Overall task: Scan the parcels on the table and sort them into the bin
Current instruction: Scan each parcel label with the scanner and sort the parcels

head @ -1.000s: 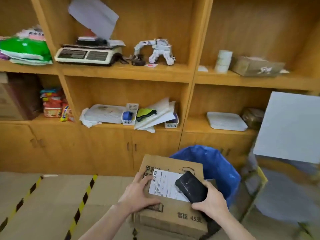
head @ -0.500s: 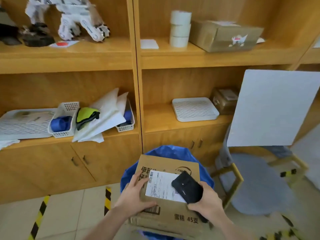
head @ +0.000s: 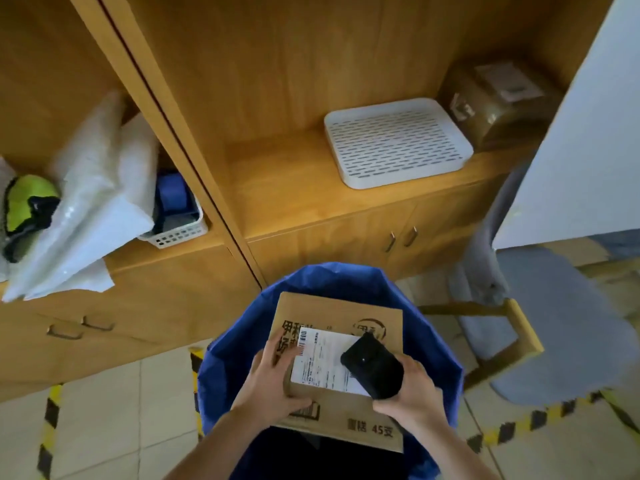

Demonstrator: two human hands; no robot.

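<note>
The person is holding a brown cardboard parcel box (head: pixel 341 408) right over the mouth of the round bin lined with a blue plastic bag (head: pixel 235 362). The box sits tilted, its far end above the bin's opening and its near edge towards the person. A white shipping label (head: pixel 322 362) with a barcode is stuck on the top face.

The left hand (head: pixel 273 386) grips the box's left edge, with the fingers curled over onto the top beside the label. The right hand (head: pixel 412 393) is wrapped round a black handheld scanner (head: pixel 372 367), which lies across the label's right end (whether that hand also bears the box from below, I cannot tell).

Behind the bin stands a wooden shelf unit (head: pixel 277 174) with cupboard doors below. On its shelf lies a white slotted plastic tray (head: pixel 398 143), just beside a small brown taped carton (head: pixel 495 109). In the compartment to the left, white plastic mailer bags (head: pixel 93 209) lean over a white lattice basket (head: pixel 176 232). Yellow-and-black striped tape (head: pixel 50 420) runs over the tiled floor.
</note>
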